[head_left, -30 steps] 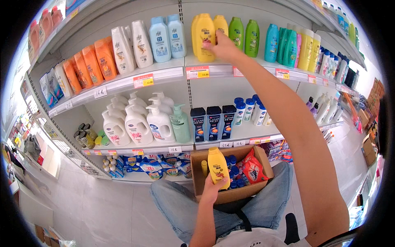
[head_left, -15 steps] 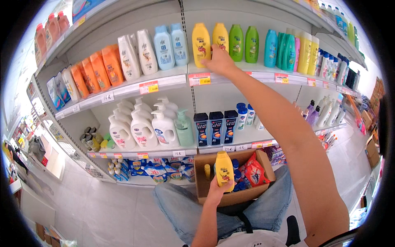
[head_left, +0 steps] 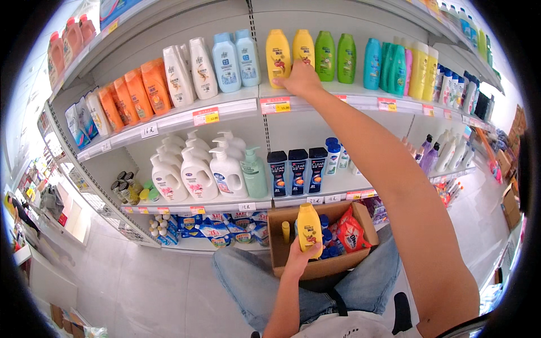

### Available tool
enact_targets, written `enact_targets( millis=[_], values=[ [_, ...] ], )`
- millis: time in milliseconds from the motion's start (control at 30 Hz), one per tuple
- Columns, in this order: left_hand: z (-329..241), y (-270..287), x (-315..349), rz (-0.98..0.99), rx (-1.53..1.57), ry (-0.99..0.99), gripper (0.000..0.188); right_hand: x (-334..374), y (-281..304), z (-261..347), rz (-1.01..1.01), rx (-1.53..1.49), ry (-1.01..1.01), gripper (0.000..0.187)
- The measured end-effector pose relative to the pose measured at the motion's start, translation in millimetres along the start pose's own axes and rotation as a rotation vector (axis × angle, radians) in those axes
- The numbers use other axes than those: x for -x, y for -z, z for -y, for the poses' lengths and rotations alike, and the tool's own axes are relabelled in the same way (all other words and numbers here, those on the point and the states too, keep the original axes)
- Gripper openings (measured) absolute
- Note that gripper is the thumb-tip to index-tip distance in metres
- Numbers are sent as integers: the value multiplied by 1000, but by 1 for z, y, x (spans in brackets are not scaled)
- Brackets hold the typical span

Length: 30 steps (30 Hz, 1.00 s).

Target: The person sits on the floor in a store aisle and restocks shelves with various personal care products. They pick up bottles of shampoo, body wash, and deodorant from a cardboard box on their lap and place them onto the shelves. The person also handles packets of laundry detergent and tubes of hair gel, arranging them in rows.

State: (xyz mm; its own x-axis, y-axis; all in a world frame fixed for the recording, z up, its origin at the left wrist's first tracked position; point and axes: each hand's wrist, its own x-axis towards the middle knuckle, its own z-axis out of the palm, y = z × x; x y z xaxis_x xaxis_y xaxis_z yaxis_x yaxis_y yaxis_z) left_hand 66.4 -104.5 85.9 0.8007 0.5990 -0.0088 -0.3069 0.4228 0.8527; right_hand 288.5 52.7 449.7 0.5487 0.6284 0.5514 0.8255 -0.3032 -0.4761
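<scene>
My left hand (head_left: 301,256) is closed around a yellow shampoo bottle (head_left: 309,225), held upright in front of an open cardboard box (head_left: 282,267). My right hand (head_left: 301,79) reaches to the upper shelf, at the lower part of two yellow bottles. Its thumb lies across the lower right edge of the left yellow bottle (head_left: 277,53), and its fingers go in between the pair, partly hidden. The right yellow bottle (head_left: 303,44) stands behind the hand. Two green bottles (head_left: 324,56) stand beside them on the right.
Light blue bottles (head_left: 226,62) stand left of the yellow pair, a blue bottle (head_left: 372,65) farther right. Below are white pump bottles (head_left: 197,174) and dark blue bottles (head_left: 298,172). The box between my legs holds a red packet (head_left: 350,234) and blue-capped bottles.
The whole view has shifted slightly. My right hand stays at the yellow bottles on the shelf, and my left hand still holds its bottle before the box.
</scene>
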Motion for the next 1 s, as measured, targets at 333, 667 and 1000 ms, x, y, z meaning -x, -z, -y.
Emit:
enact_targets(
  millis=[333, 667, 1000],
  values=[
    [-9, -7, -3, 19, -15, -11, 44, 31, 3, -17, -556, -107, 405, 43],
    [-6, 15, 2, -20, 29, 2, 48, 348, -81, -136, 232, -638, -179, 25],
    [-1, 5, -6, 163, -59, 91, 44, 334, -40, -135, 543, -683, -118, 44]
  ],
)
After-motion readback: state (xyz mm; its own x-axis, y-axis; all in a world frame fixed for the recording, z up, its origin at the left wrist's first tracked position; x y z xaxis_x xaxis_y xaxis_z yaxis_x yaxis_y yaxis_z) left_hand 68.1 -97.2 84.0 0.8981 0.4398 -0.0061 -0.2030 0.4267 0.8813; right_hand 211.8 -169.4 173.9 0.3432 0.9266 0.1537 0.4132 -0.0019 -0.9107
